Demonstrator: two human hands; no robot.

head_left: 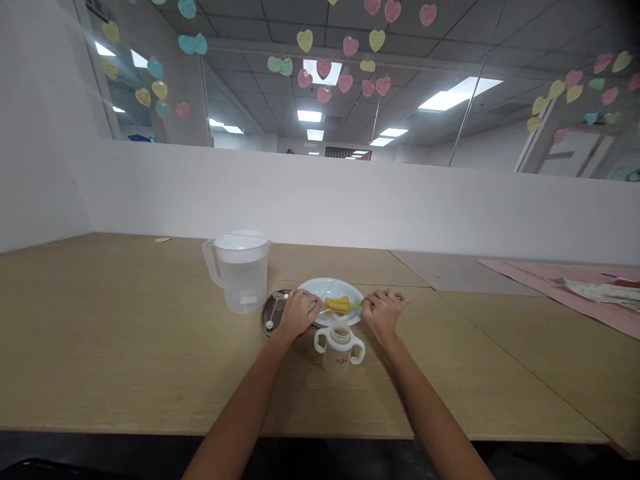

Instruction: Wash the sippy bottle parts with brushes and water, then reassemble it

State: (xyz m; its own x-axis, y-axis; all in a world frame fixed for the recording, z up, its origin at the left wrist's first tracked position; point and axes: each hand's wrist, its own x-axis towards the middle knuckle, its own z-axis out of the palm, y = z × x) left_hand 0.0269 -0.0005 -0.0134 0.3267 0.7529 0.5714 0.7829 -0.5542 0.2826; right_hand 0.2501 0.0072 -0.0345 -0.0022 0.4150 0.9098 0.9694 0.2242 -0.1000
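Over the left edge of a white plate [313, 287], my left hand [299, 312] is closed on a small, pale item I cannot make out. My right hand [384, 312], at the plate's right side, grips a thin green handle that runs to a yellow sponge-like brush head [338, 305] above the plate. In front of the plate stands a clear cup [337, 353] with two white handles and an uncovered top. A round metal tray [266, 321] lies left of my left hand, with small white and clear parts on it.
A lidded clear pitcher [244, 273] of liquid stands at the left, behind the tray. A pink cloth [540, 283] with a white cloth [603, 291] on it lies far right. The white wall [320, 200] borders the table's back.
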